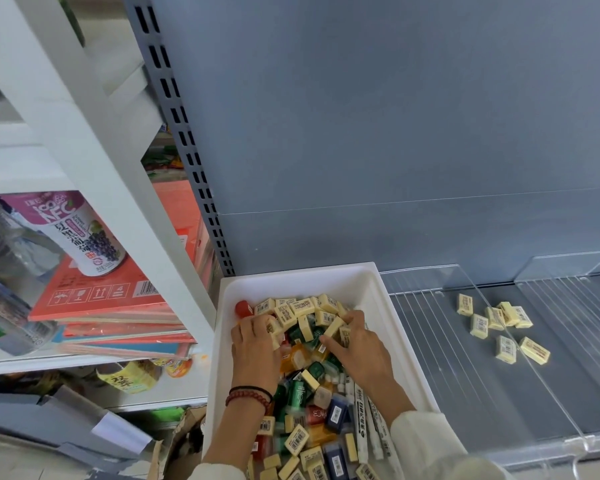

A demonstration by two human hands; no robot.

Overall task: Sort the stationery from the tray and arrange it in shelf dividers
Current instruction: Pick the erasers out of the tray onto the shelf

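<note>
Both grips in the white tray point(378, 289): my right grip point(357, 344) pinched a yellow eraser point(333, 327); my left grip point(257, 344) curled over others beside it, hold unclear. Farther right, more erasers point(496, 318) lay beside a clear shelf divider point(556, 403).

A flat grey-blue metal back panel point(378, 116) fills the far side. At its left edge stands a dark grey upright post with rows of slots point(187, 140). Further left is a white metal rack point(94, 157); its shelf carries a stack of flat red boxes point(108, 299), and a purple and white juice carton point(80, 233) rests on it. The light is soft and even.
</note>
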